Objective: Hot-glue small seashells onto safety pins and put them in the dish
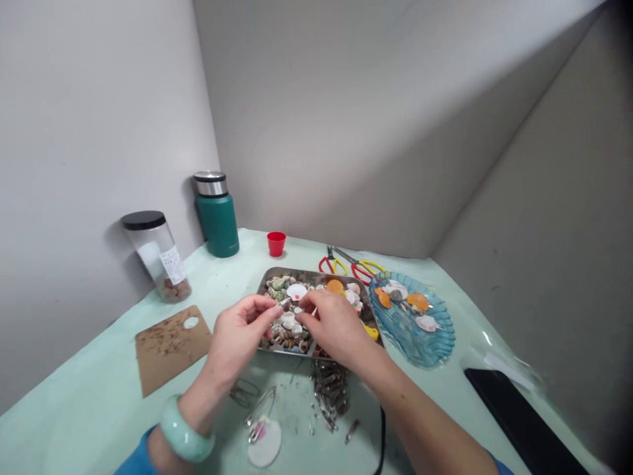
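Observation:
A metal tray (289, 354) full of small shells stands in the middle. Over its left half, my left hand (246, 324) pinches a small silvery metal piece (285, 302) between thumb and fingers. My right hand (330, 323) is beside it, its thumb and fingers curled close together above the shells; what they hold, if anything, is too small to name. A white round disc (297, 291) with a pink spot lies on the shells. Nearer me are a pile of safety pins (330, 389) and a white disc (265, 451) with large pins on it.
A blue glass plate (435, 353) with shells is at the right, beside a black flat object (524, 422). Scissors (363, 267), a red cup (276, 244) and a green bottle (218, 224) stand behind. At the left are a jar (161, 257) and a brown board (171, 346).

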Demonstrator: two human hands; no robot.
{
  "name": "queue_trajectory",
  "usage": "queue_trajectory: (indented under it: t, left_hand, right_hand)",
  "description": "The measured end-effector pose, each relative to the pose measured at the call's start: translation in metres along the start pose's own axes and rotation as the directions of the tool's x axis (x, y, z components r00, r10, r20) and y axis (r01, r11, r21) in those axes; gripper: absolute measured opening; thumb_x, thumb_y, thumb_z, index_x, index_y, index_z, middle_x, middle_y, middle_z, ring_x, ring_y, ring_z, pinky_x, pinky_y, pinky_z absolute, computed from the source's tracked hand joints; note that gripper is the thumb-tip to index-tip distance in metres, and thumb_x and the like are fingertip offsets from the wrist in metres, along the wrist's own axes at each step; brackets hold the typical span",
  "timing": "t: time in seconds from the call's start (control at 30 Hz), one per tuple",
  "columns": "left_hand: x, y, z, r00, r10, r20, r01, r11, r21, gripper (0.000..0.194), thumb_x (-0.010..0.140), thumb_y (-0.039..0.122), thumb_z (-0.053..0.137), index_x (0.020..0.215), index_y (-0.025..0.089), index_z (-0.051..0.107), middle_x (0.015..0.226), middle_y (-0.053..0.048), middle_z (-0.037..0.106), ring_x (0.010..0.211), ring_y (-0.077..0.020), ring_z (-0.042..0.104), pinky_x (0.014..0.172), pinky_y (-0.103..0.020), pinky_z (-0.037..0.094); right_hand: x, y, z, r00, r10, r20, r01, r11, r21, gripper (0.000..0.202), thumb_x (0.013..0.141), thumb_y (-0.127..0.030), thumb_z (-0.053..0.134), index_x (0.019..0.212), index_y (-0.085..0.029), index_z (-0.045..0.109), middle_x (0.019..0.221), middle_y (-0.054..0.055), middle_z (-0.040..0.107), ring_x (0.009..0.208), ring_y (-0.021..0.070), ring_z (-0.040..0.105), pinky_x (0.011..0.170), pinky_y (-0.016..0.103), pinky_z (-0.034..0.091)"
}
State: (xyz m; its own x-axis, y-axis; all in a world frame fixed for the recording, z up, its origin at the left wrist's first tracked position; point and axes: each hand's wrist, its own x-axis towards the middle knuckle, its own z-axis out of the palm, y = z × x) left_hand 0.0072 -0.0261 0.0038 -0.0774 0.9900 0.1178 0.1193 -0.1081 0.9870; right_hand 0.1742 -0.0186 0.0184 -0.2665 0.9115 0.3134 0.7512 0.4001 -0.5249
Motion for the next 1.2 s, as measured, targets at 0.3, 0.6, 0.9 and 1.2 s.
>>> queue_trajectory:
  t: [0.3,0.6,0.9,1.2]
  left_hand:
    - [0.000,-0.001,0.000,1.000,0.006,0.009,-0.006,1.000,-0.011,0.016,0.069,0.031,0.067,0.074,0.017,0.064,0.052,0.004,0.058,0.046,-0.0099,0.051,0.048,-0.021,0.041]
    - [-0.001,0.001,0.000,1.000,-0.002,0.014,0.003,0.999,-0.043,0.015,0.070,0.030,0.067,0.076,0.016,0.062,0.052,0.004,0.057,0.046,-0.0091,0.050,0.049,-0.020,0.040]
    - [-0.001,0.003,0.001,1.000,0.009,-0.009,-0.009,0.999,-0.047,0.016,0.067,0.030,0.068,0.074,0.016,0.063,0.054,0.003,0.060,0.047,-0.0098,0.052,0.048,-0.020,0.041]
    - [-0.001,0.000,0.000,1.000,-0.002,0.007,0.003,0.996,-0.086,0.017,0.068,0.030,0.069,0.075,0.016,0.063,0.052,0.004,0.058,0.047,-0.0089,0.051,0.051,-0.020,0.040]
  right_hand:
    - [0.004,-0.005,0.011,0.996,0.048,0.073,-0.064,0.972,0.227,0.011,0.074,-0.018,0.061,0.085,-0.018,0.062,0.077,0.002,0.065,0.067,0.0134,0.058,0.059,0.023,0.039]
    - [0.003,-0.001,0.005,0.984,0.089,0.156,-0.142,0.916,0.375,0.003,0.075,-0.017,0.053,0.078,-0.018,0.053,0.058,-0.003,0.059,0.051,0.0102,0.055,0.047,0.019,0.037]
    - [0.000,-0.006,0.004,0.988,0.057,0.143,-0.108,0.921,0.374,0.005,0.073,-0.019,0.053,0.075,-0.017,0.057,0.063,-0.002,0.057,0.055,0.0089,0.050,0.047,0.018,0.034]
    - [0.001,-0.005,0.003,0.984,0.104,0.141,-0.149,0.924,0.354,0.005,0.071,-0.020,0.053,0.072,-0.017,0.057,0.060,-0.002,0.056,0.052,0.0086,0.048,0.045,0.018,0.034]
